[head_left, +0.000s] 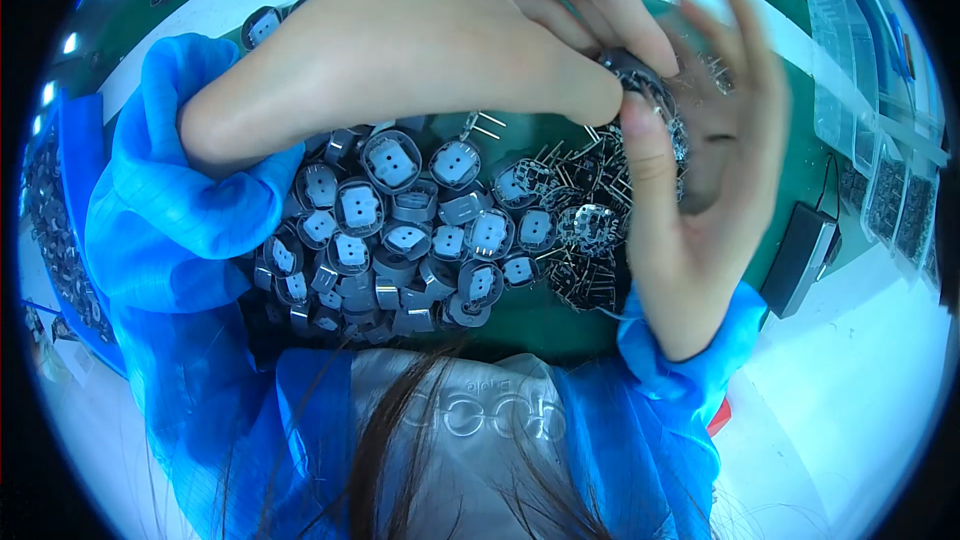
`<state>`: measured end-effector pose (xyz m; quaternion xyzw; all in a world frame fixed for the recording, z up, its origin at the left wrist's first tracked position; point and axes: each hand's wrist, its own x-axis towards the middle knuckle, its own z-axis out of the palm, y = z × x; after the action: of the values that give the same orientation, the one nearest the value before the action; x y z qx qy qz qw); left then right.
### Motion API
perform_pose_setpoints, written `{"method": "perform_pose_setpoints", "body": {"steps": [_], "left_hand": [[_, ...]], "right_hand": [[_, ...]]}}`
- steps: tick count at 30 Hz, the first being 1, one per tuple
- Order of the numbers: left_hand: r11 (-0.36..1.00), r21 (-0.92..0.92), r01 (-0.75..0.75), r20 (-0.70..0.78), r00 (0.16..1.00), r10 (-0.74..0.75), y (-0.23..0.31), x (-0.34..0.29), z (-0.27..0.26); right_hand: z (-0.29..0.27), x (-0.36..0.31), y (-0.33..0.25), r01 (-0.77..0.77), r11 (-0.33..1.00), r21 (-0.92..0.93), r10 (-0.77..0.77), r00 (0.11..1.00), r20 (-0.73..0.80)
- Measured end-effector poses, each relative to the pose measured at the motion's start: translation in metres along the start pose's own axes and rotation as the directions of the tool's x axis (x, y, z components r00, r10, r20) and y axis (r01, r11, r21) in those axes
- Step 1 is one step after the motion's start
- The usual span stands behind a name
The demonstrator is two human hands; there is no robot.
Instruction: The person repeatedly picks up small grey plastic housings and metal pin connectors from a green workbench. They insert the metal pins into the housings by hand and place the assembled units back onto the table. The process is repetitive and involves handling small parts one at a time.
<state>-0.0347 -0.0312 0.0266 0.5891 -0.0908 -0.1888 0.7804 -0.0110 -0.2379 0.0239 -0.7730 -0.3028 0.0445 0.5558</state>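
My left hand (480, 35) reaches across from the left, its fingers closed round the edge of a dark round housing (630, 68). Metal pins or contacts show on the housing's near right side, partly hidden by the fingers. From the right comes my right hand (735, 155), its thumb touching the housing while its other fingers stand spread and blurred. Below the left forearm lies a heap of grey round housings with pale square inserts (392, 160). Beside it, under my hands, sits a tangled pile of small round metal-pinned parts (585, 230).
The heaps lie on a green mat (745, 240). To the right are a black rectangular box (803, 258) with a cable and clear plastic bins (885, 180) with small dark parts. A blue bin (85, 230) of dark pieces stands at the left.
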Motion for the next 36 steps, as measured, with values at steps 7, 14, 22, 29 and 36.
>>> {"method": "perform_pose_setpoints", "body": {"steps": [7, 14, 22, 29, 36], "left_hand": [[0.982, 0.161, -0.098, -0.106, 0.988, 0.115, 0.000, -0.006, 0.011], [0.856, 0.508, -0.091, -0.212, 0.950, 0.227, 0.014, 0.008, -0.008], [0.247, 0.906, 0.345, -0.415, 0.839, 0.351, 0.009, 0.002, -0.120], [-0.095, 0.989, 0.114, -0.070, 0.923, 0.379, 0.020, -0.025, -0.072], [0.458, 0.874, -0.164, 0.317, 0.905, -0.282, 0.027, -0.026, -0.015]], "right_hand": [[-0.008, -0.005, 0.003, -0.093, 0.988, 0.125, 0.066, 0.976, 0.205], [-0.009, 0.004, -0.001, -0.207, 0.972, 0.114, 0.197, 0.975, 0.099], [0.018, 0.000, 0.014, 0.368, 0.872, -0.322, -0.216, 0.881, 0.421], [0.019, 0.000, 0.014, 0.253, 0.928, -0.275, -0.166, 0.939, 0.301], [-0.004, 0.005, 0.014, -0.063, 0.997, -0.037, 0.070, 0.970, 0.234]]}}
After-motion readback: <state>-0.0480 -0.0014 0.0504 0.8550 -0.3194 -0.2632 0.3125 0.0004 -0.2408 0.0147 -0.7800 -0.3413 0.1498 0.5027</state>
